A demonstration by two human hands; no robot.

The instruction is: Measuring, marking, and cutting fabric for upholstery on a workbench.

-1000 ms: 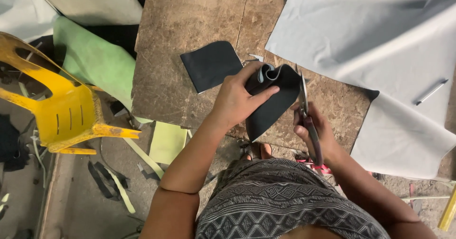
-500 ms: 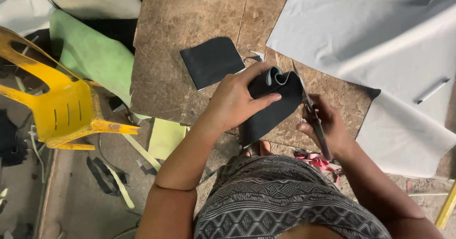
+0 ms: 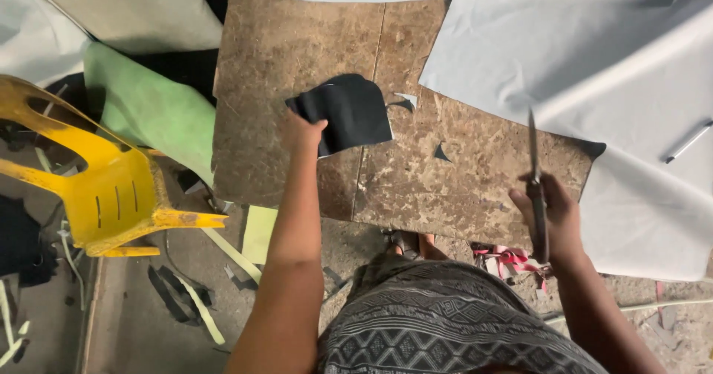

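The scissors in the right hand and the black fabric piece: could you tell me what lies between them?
In the head view, between scissors and black fabric piece lies bare brown board, with two small dark fabric scraps.

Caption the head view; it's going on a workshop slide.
Left hand lays black fabric pieces on the board; right hand holds scissors.

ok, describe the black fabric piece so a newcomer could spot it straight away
Start at the brown board that serves as the worktop, with pale grey sheets draped over its right side. The black fabric piece lies near the board's upper middle, with the left hand at its lower left edge. It is the only dark cloth there; the scraps beside it are tiny.
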